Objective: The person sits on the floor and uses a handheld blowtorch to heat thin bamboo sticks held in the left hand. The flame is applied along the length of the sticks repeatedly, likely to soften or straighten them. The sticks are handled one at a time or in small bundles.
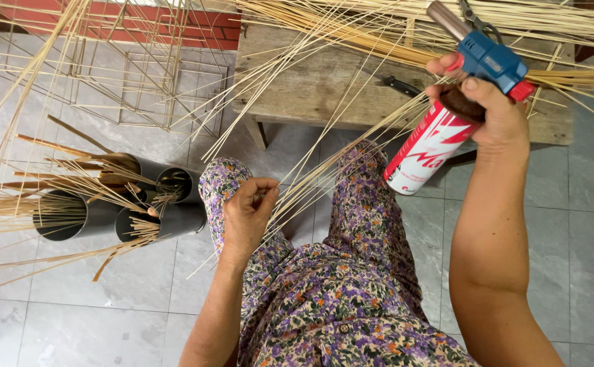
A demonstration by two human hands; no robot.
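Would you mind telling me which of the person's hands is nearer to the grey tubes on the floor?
Left. The left hand pinches thin bamboo sticks just right of the grey tubes; the right hand holds a gas torch canister far off, by the wooden bench.

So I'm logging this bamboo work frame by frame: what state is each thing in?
Left hand: pinched shut on a bundle of thin bamboo strips.
Right hand: gripping the gas torch, held tilted, no flame visible.
Grey tubes: lying on the floor, strips sticking out.
Wooden bench: covered with loose strips.
Stick frames: standing assembled on the tiles.
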